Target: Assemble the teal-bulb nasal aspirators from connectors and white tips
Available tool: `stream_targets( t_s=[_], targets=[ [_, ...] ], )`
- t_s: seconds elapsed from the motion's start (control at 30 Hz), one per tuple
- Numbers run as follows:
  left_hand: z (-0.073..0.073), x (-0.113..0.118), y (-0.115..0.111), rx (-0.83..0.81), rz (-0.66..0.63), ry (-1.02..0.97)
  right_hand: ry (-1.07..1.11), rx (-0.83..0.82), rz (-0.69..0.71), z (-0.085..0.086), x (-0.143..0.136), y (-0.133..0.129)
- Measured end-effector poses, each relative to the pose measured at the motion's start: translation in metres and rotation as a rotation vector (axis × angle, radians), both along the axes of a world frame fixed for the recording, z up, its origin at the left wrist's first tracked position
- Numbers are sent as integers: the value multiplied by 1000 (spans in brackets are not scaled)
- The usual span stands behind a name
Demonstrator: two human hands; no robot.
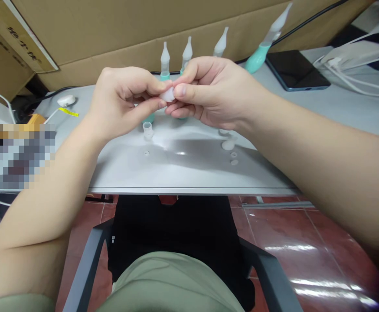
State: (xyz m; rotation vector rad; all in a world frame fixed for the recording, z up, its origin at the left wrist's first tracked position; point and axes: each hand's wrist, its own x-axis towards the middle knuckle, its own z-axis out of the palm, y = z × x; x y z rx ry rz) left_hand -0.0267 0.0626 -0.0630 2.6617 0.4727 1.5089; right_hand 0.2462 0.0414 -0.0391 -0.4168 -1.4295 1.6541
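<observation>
My left hand (pixel 127 99) and my right hand (pixel 205 91) meet above the table, both pinching a small white plastic part (pixel 168 95). Fingers cover much of that part, so its exact kind is unclear. Behind my hands stand nasal aspirators with teal bulbs and white pointed tips, one (pixel 165 60) at the left and another (pixel 187 54) beside it. A third tip (pixel 220 43) shows over my right hand. Farther right a nasal aspirator (pixel 260 54) leans against the cardboard. Below my hands a clear cup-like piece (pixel 147 129) sits near a tiny white ring (pixel 147 153).
White discs (pixel 228 144) and small rings (pixel 233 154) lie on the grey table (pixel 127 177) below my right wrist. A black phone (pixel 296 69) and white cables (pixel 348 76) are at the right. A white plug (pixel 66 101) lies at the left. Cardboard (pixel 111 34) walls the back.
</observation>
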Motion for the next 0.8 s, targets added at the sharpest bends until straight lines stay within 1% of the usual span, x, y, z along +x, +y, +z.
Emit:
stream_targets(
  t_s=[0.1,0.2,0.3,0.4,0.47,0.57,0.67,0.73,0.8],
  targets=[
    [1,-2,4,-19,-27,46,-39,-12,-20,1,-1,-1],
    [1,1,5,39,-5,8,8,-5,-23,1,-1,-4],
    [2,8,0,80,22,-42,10,18,27,1,1,-3],
    [5,10,-8,40,60,-31,-14,37,39,2,2,-3],
    [9,9,-12,19,65,1,-20,37,19,2,1,-4],
    [13,5,-13,-10,46,62,-25,40,-12,1,-1,-6],
    [17,2,-13,43,21,61,-20,36,9,1,-1,-6],
    [20,1,-13,82,-11,53,-16,30,36,4,0,-7],
    [24,-3,-13,49,-41,92,-13,25,24,8,2,-9]
  ],
)
